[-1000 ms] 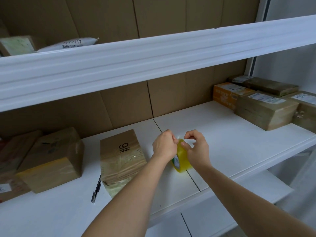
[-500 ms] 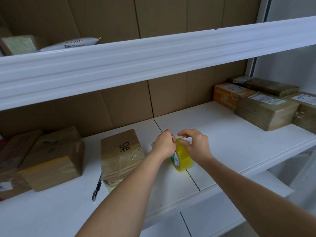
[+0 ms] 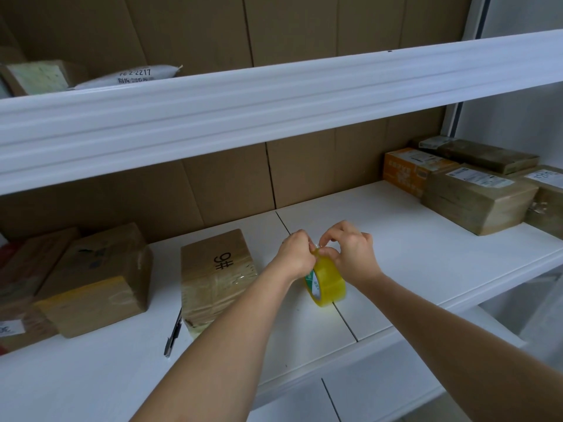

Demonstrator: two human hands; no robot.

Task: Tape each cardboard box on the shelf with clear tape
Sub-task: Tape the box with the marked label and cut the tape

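Observation:
A yellowish roll of clear tape (image 3: 327, 284) stands on edge on the white shelf (image 3: 411, 257), near its front. My left hand (image 3: 295, 251) and my right hand (image 3: 350, 248) meet at the top of the roll, fingertips of both pinching at the tape's end there. Just left of the roll lies a cardboard box marked "9#" (image 3: 214, 275), with clear tape wrapped around its near half. Another cardboard box (image 3: 97, 278) sits further left.
A dark utility knife (image 3: 173, 336) lies beside the "9#" box near the shelf's front. Several brown parcels (image 3: 475, 196) are stacked at the right end. More boxes (image 3: 21, 284) crowd the far left. An upper shelf (image 3: 274, 99) overhangs, holding a white mailer (image 3: 131, 77).
The roll has shifted slightly and stands more upright. Both hands stay at its top, the right hand's fingers now curled closer onto the tape end.

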